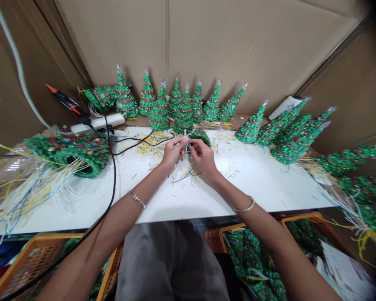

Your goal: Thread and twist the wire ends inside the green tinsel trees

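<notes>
Head view: left hand (174,151) and right hand (203,155) meet over the middle of the table (188,202), toward its far edge. Left grip narrow, thumb and fingers pinching white wires (187,152). Right grip also narrow, fingertips closed on the same wires, so the two hands nearly touch. Bracelet on each arm. Small tree (203,136) lies on the table just behind the right hand, hollow base toward the viewer, partly covered; cannot tell where the wires join it.

Clippings (144,147), yellow, white and dark, scattered over the table's middle, thickest left of the hands. Back row (184,113) of green trees with red garland and silver stars stands along the table's far edge. Right group (251,126) stands at the table's far right. More trees lie at the table's right end, long wires trailing.

Large tree (72,146) lies on the table's left end, open base showing, wire bundle (56,177) spilling out. Power strip (100,123) sits behind it, at the table's far left; black cord (114,184) loops over the table's left part. Orange baskets (50,236) below the table's near edge, green trees inside.
</notes>
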